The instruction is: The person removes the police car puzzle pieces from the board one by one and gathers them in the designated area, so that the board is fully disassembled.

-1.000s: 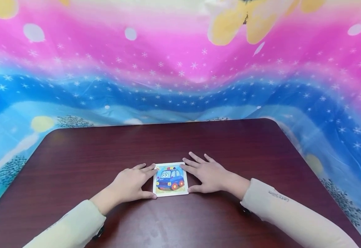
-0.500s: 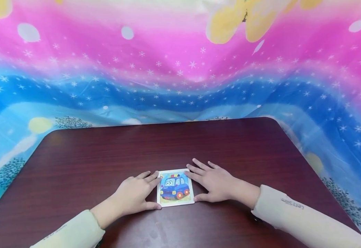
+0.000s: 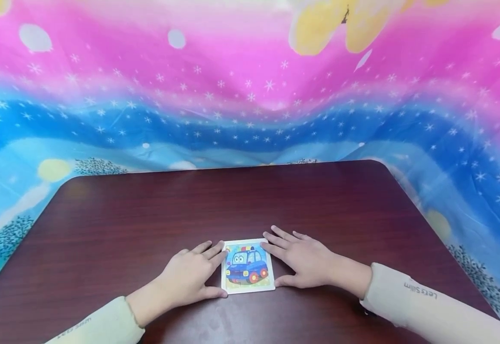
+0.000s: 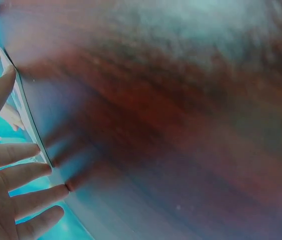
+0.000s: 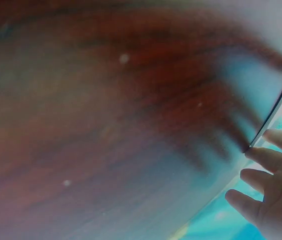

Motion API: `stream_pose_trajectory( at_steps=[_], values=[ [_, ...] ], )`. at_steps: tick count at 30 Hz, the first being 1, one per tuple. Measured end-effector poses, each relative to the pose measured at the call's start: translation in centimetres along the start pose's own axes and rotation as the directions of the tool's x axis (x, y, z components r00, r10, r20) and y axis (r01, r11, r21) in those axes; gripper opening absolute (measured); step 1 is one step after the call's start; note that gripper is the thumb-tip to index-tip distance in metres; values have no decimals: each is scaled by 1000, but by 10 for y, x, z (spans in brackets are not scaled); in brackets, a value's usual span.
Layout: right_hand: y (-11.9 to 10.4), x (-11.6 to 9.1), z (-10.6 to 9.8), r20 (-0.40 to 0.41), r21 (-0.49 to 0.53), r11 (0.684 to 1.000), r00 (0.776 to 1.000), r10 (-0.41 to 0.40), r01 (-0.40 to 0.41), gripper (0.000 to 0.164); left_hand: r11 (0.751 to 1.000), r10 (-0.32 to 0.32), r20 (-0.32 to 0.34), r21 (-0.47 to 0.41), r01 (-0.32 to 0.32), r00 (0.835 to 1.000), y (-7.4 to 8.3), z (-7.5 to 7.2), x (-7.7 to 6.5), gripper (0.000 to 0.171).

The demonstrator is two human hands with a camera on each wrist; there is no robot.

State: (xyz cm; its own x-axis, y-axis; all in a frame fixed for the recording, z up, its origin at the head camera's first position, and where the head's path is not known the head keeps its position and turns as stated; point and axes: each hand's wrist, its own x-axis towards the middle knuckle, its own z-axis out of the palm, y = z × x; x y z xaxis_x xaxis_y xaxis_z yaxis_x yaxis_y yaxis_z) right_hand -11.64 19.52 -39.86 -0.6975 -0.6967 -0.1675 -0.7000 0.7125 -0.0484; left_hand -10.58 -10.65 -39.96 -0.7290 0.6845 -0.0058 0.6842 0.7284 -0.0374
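A flat square picture board point(image 3: 248, 267) with a white border and a blue cartoon car lies face up on the table. My left hand point(image 3: 189, 277) is at its left side, thumb at the near corner and fingertips on the far left corner. From the opposite side my right hand point(image 3: 307, 260) touches the right edge, fingers spread and thumb near the lower corner. In the left wrist view, the left hand's fingers point(image 4: 26, 172) extend straight to the board's thin edge point(image 4: 28, 117). The right wrist view has straight right fingers point(image 5: 265, 160) against the other edge point(image 5: 275, 110).
The dark reddish-brown table point(image 3: 189, 205) has rounded far corners. Behind it and along both sides hangs a pink and blue cloth point(image 3: 250, 105) with snowflakes. Light sleeves cover both forearms. Glossy reflections blur the tabletop in the wrist views.
The picture board has slid nearer to me and a little right, with both hands moving along at its sides. Their hold on its edges looks the same.
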Motion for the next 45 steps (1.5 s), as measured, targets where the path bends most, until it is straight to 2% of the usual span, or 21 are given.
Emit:
stream_pose_trajectory(
  at_steps=[7,14,18,26,37,45],
  values=[
    [2,4,-2,-13,14,1000,1000,-12,12,82,1000,-7,5,-31,8,1000,-4,1,-1,86],
    [0,20,-15,-116,117,993,993,17,-4,68,999,-5,-24,-35,4,1000,-6,5,0,99],
    [-5,33,-18,-135,150,989,991,17,3,60,998,-14,7,-54,15,1000,-7,7,0,100],
    [-19,57,-24,-54,196,980,998,-24,35,47,996,-28,53,-87,33,998,-9,9,0,99],
    [-25,81,-31,17,242,969,999,-49,43,36,997,-19,51,-74,22,999,-11,8,3,98],
    [-27,93,-31,62,249,969,998,-18,2,35,990,-42,63,-131,50,997,-12,9,2,99]
  ],
)
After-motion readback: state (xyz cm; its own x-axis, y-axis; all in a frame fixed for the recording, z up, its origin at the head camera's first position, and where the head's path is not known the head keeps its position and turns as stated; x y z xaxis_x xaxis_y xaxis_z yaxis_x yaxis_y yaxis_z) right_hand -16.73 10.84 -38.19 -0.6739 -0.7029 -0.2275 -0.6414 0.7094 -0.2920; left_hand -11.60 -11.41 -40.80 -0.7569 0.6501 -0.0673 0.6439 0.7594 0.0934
